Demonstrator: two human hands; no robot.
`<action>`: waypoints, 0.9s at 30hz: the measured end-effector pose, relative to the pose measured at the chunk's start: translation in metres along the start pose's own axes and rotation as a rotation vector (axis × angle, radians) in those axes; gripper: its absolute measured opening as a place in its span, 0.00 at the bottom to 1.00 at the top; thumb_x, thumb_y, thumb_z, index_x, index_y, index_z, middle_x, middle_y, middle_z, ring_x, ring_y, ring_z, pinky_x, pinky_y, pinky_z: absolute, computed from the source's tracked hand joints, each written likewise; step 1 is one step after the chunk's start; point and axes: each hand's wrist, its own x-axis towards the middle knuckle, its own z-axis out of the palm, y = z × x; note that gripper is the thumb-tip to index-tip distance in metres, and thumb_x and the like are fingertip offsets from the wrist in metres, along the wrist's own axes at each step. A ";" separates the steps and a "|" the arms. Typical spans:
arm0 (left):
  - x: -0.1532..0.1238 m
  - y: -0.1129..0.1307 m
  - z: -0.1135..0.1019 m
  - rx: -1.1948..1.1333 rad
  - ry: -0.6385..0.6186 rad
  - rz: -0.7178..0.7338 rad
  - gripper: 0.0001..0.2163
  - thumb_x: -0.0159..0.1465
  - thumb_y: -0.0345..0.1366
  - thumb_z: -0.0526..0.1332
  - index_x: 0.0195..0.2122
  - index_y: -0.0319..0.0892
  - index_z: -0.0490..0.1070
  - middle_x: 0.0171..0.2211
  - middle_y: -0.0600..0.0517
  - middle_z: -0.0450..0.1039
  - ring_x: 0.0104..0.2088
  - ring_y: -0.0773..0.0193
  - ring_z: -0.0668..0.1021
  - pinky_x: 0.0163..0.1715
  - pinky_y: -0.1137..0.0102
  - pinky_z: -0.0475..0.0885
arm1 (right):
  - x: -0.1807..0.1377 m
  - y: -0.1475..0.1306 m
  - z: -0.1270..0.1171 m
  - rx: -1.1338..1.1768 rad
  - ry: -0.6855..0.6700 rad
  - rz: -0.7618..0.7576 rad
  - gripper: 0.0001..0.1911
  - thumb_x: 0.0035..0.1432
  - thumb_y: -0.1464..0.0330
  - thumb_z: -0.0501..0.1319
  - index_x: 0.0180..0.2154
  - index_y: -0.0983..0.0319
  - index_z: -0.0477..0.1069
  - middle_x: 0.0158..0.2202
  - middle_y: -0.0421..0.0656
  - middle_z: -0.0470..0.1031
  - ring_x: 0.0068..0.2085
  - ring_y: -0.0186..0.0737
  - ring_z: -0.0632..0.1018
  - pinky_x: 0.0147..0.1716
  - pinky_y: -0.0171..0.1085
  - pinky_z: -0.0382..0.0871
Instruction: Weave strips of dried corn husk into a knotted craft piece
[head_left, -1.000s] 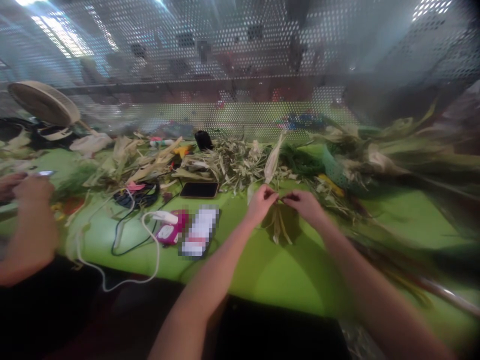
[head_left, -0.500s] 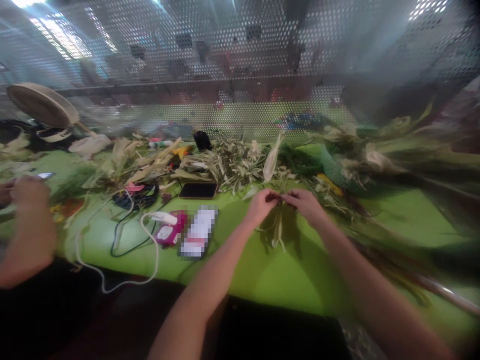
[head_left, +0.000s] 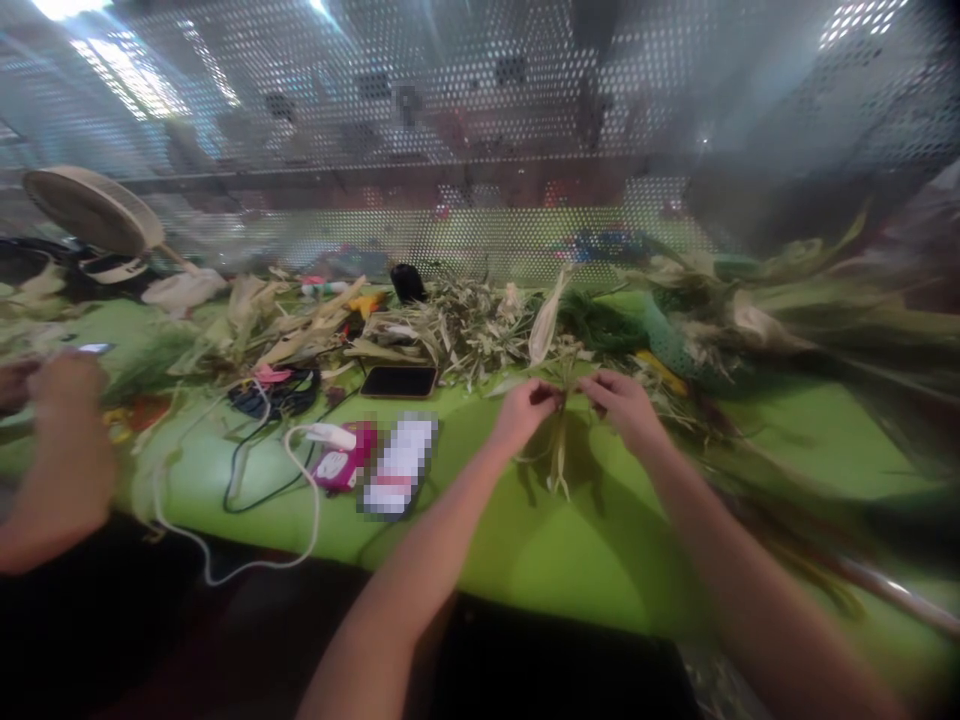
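Note:
My left hand (head_left: 527, 410) pinches a small bundle of pale green corn husk strips (head_left: 559, 460) between thumb and fingertips. The strips hang down over the green table (head_left: 480, 545), and their thin upper ends stick up above my fingers. Just to the right, my right hand (head_left: 621, 405) has its thumb and fingers pressed together, a small gap away from the bundle. Whatever sits in that pinch is too small and blurred to make out. Behind my hands stands a pale corn husk (head_left: 547, 322), near a heap of cut husk pieces (head_left: 487, 330).
On the left lie a dark phone (head_left: 398, 381), a blurred-out phone (head_left: 399, 466), a magenta power bank (head_left: 341, 465) and a white cable (head_left: 313, 515). Another person's arm (head_left: 64, 440) reaches in at far left. A green basket (head_left: 667, 325) and long husks (head_left: 810, 320) are at right.
My right hand has moved slightly right, away from my left hand, opening a gap between them. My left hand keeps its hold on the husk strips.

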 end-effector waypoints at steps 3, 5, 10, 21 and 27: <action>0.001 -0.003 -0.002 -0.067 -0.001 -0.015 0.09 0.58 0.39 0.67 0.33 0.38 0.75 0.30 0.50 0.76 0.32 0.65 0.76 0.37 0.68 0.71 | -0.001 -0.002 -0.009 -0.242 0.061 -0.017 0.18 0.55 0.54 0.60 0.23 0.62 0.73 0.17 0.38 0.63 0.20 0.33 0.64 0.20 0.33 0.58; 0.002 -0.005 -0.002 -0.089 -0.009 -0.019 0.10 0.58 0.40 0.66 0.34 0.38 0.75 0.31 0.50 0.76 0.32 0.65 0.76 0.38 0.67 0.71 | -0.003 -0.004 -0.012 -0.454 0.112 -0.100 0.11 0.53 0.62 0.61 0.26 0.61 0.75 0.24 0.41 0.72 0.26 0.37 0.71 0.26 0.35 0.63; 0.001 -0.003 0.000 0.032 0.019 0.018 0.04 0.59 0.33 0.64 0.34 0.38 0.75 0.31 0.49 0.76 0.32 0.64 0.76 0.37 0.68 0.70 | -0.007 -0.006 -0.005 -0.485 0.088 -0.297 0.17 0.52 0.68 0.61 0.45 0.59 0.77 0.46 0.46 0.78 0.42 0.45 0.77 0.39 0.39 0.70; -0.003 0.006 0.003 0.093 0.059 0.132 0.02 0.58 0.31 0.65 0.33 0.40 0.73 0.32 0.51 0.76 0.33 0.64 0.76 0.40 0.67 0.71 | -0.004 0.010 0.009 -0.490 0.035 -0.311 0.08 0.55 0.69 0.61 0.36 0.59 0.80 0.34 0.44 0.79 0.35 0.43 0.77 0.36 0.38 0.69; -0.001 0.001 0.003 0.091 0.051 0.135 0.03 0.59 0.33 0.65 0.33 0.40 0.73 0.31 0.51 0.76 0.33 0.64 0.76 0.38 0.68 0.70 | -0.008 0.008 0.012 -0.557 0.070 -0.426 0.07 0.57 0.69 0.60 0.32 0.60 0.78 0.32 0.45 0.77 0.34 0.41 0.76 0.35 0.37 0.67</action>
